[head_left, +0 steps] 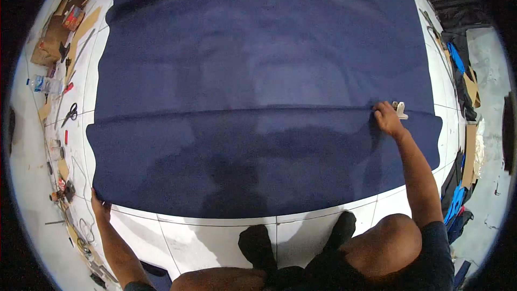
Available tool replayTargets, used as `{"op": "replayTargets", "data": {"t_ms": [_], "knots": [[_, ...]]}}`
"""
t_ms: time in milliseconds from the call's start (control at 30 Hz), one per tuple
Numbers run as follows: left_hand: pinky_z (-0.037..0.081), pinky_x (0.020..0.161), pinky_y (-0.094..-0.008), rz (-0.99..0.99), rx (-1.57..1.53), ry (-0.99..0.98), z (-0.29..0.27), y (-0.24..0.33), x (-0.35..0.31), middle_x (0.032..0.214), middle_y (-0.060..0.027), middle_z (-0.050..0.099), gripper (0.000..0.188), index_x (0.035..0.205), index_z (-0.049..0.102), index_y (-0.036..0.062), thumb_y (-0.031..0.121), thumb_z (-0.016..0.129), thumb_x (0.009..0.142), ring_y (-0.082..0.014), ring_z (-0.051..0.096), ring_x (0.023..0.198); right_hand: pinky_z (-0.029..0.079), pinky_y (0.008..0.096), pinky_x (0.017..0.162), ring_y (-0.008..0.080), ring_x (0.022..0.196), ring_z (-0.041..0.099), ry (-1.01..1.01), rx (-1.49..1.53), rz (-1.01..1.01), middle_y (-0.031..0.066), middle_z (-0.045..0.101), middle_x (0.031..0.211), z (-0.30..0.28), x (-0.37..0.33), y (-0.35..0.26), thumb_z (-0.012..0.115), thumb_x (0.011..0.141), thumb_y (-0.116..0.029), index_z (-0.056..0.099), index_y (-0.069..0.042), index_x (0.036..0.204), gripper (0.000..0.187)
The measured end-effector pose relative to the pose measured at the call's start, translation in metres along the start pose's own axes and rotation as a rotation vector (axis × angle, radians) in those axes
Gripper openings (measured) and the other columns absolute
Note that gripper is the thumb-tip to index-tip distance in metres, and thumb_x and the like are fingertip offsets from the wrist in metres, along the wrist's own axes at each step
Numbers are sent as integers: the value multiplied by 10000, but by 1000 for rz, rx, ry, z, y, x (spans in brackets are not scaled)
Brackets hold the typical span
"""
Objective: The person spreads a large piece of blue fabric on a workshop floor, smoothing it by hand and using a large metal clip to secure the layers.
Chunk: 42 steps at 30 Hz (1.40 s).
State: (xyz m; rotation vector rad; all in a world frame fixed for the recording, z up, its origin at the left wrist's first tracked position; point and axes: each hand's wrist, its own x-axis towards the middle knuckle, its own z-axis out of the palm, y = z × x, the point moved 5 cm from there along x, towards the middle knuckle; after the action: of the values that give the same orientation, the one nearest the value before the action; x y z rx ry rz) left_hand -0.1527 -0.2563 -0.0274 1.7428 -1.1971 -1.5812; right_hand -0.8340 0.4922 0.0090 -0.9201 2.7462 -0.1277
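Observation:
A wide sheet of dark navy fabric (258, 161) lies spread over the white tiled floor, with a raised fold running across it from left to right. My left hand (101, 206) is closed on the near left corner of the cloth, its fingers partly hidden at the edge. Farther out on the right, my right hand (386, 118) pinches the fabric at the fold. A pale bulldog clip (400, 110) sits on the fold, just right of those fingers.
Black-handled scissors (71, 114), a plastic bottle (44, 84) and a brown bag (49, 46) lie left of the cloth. Dark garments with blue pieces (455, 202) and cardboard (470, 145) line the right. My dark-socked feet (257, 245) rest on the tiles (296, 234) near the cloth's front edge.

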Motion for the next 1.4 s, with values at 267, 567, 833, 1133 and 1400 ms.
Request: {"op": "replayTargets", "data": {"t_ms": [267,567,833,1133,1400], "knots": [[506,735,-363,26,320,206,-99,-7,32,1016,-138,630,589,1132,559,-20,490,589,840,-259,628,840,397,440,907,378,1015,481,-170,135,-83,198,544,1030,11,0,-9,469,846,-192,562,3,1015,275],[497,744,-398,263,1046,356,-76,-27,53,905,-170,672,591,959,647,-81,491,615,810,-314,634,775,317,416,1056,374,1222,415,-247,167,154,232,485,1241,-1,-40,-12,549,847,-297,528,-13,1198,452],[431,882,-536,1220,1725,548,73,-93,-92,1332,-251,416,621,1359,410,151,470,566,849,-444,476,1133,304,485,1042,396,1274,351,303,19,87,204,385,1351,3,-89,-66,601,826,-389,443,-76,1301,590],[192,1082,-555,880,1548,-495,325,-61,-311,1462,-288,177,775,1426,290,92,362,667,805,-454,228,1333,361,477,1002,374,1245,404,189,-80,288,204,393,1368,-54,-25,48,565,849,-465,460,-69,1298,607],[352,1007,-529,821,1549,-681,352,-48,-317,1335,-348,305,798,1305,430,19,480,725,725,-491,306,1258,463,430,868,338,1042,582,-36,137,626,191,601,1128,-47,-29,52,566,823,-308,558,-58,1191,445]]}}
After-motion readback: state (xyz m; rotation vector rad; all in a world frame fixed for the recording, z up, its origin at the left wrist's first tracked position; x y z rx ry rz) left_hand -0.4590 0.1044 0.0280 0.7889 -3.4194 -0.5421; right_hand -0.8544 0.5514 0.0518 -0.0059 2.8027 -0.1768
